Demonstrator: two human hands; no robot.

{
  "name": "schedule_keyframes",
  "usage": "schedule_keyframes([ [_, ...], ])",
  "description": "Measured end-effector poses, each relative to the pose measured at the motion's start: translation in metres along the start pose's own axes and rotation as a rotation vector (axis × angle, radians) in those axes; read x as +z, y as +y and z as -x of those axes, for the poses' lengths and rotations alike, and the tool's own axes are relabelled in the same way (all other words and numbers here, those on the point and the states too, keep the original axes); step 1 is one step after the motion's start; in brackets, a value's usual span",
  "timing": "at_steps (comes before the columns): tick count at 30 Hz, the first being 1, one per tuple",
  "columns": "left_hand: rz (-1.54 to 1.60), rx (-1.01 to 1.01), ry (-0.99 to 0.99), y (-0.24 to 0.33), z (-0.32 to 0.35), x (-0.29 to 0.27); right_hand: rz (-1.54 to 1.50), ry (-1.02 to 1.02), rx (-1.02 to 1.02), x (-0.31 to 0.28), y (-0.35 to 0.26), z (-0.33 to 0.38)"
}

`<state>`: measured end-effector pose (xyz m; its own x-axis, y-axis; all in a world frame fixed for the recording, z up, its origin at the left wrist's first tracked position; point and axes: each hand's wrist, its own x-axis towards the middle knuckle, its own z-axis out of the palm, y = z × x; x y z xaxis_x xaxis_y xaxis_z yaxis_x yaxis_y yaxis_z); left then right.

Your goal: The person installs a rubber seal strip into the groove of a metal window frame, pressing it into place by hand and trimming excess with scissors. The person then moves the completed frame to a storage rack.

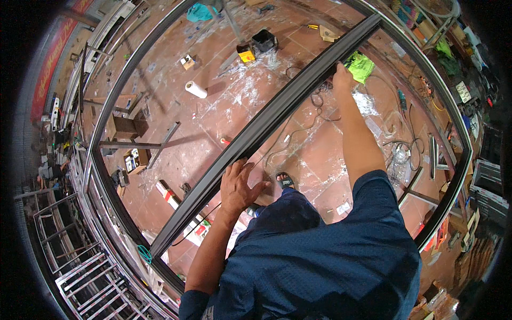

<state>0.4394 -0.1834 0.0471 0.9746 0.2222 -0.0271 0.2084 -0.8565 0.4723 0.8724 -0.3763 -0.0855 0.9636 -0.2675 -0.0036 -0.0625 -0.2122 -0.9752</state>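
Note:
A long dark grey metal bar crosses diagonally inside a large dark metal frame, from lower left to upper right. My left hand lies against the bar's near edge, fingertips touching it and thumb stretched out to the side. Farther up, my right hand is at the same edge near the bar's upper end. Its fingers are curled and partly hidden at the bar. Just beyond that hand is a bright green cloth or bag.
The tiled floor below holds a white roll, a black bin, a yellow-and-black box, loose cables and a cardboard box. Metal ladder-like frames stand at left. Clutter lines the right side.

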Motion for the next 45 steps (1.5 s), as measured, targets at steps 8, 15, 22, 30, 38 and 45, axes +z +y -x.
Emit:
schedule_keyframes([
  [8,-0.047,0.040,0.033,-0.010,0.005,0.005,0.100,-0.101,0.084,0.012,-0.020,0.124],
  [15,-0.037,0.150,0.081,-0.021,0.005,0.013,-0.158,-0.507,0.157,0.007,-0.025,0.322],
  [22,0.021,0.186,0.180,-0.031,0.019,0.023,-0.193,-1.046,0.290,0.001,-0.012,0.346],
  [30,-0.038,0.166,0.147,-0.026,0.025,0.019,-0.233,-1.026,0.361,0.009,-0.008,0.356],
  [38,-0.019,0.169,0.161,-0.028,0.027,0.014,-0.274,-0.937,0.342,0.000,-0.030,0.345],
  [45,-0.036,0.123,0.150,-0.024,0.023,0.017,-0.337,-0.925,0.348,0.002,-0.028,0.346],
])
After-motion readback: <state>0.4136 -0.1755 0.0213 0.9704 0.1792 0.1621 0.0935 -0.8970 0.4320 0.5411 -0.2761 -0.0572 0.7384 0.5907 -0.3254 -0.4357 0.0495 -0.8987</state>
